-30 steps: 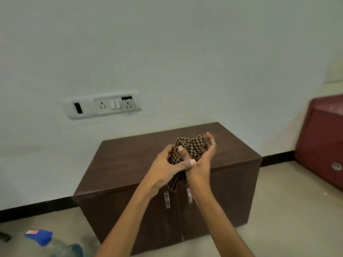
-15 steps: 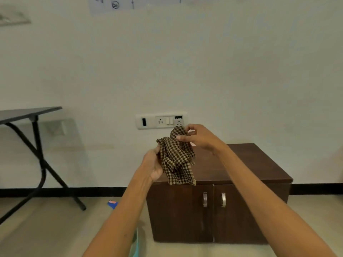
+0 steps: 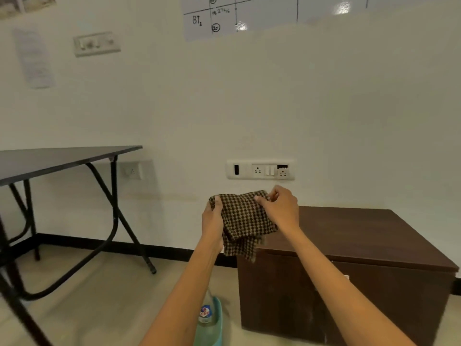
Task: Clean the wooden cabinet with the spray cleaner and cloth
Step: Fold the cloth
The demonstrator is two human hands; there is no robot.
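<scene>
In front of the white wall, the head view shows both hands raised with the checked cloth (image 3: 243,221) stretched between them. The left hand (image 3: 212,224) is closed on the cloth's left edge, thumb on top; the right hand (image 3: 282,208) pinches its upper right corner, fingers curled. The cloth hangs in the air, partly folded, above the left end of the wooden cabinet (image 3: 361,236) and not touching it.

The spray cleaner (image 3: 208,318) stands on the floor just beside the cabinet's left side, half hidden by the left forearm, with nobody holding it. A black desk (image 3: 62,158) stands well apart to the left.

The cabinet top looks dry and no wet patch shows on it. I judge the task barely begun: the cloth is being readied, while spraying and wiping remain.
</scene>
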